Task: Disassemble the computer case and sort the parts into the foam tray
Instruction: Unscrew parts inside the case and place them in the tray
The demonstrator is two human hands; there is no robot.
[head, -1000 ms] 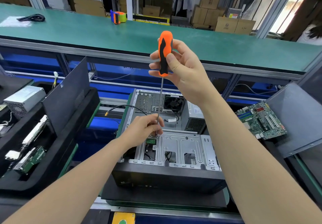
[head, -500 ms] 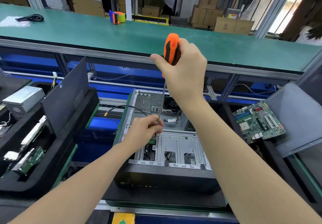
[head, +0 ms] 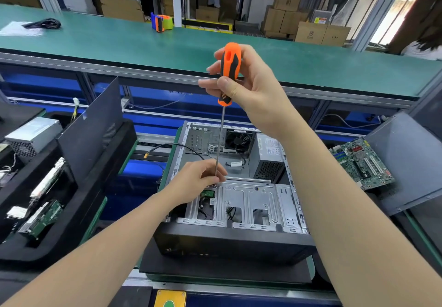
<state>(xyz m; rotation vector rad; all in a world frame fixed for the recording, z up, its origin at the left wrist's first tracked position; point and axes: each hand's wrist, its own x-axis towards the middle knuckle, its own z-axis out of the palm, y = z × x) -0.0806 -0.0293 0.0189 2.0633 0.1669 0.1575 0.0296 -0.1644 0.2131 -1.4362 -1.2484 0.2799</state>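
Head view: computer case point(head: 234, 242) lies open-side up at centre; foam tray point(head: 71, 249) sits to its left w/ boards slotted in; right hand point(head: 253, 89) grips the orange screwdriver point(head: 229, 67) by its handle, high above the case; shaft runs approx upright, tip down at the far-left corner of the drive cage point(head: 246, 196); left hand point(head: 198, 180) is nearer that spot, fingers pinching the shaft just above the tip; screw itself hidden; PSU point(head: 267, 158) label too small to read.
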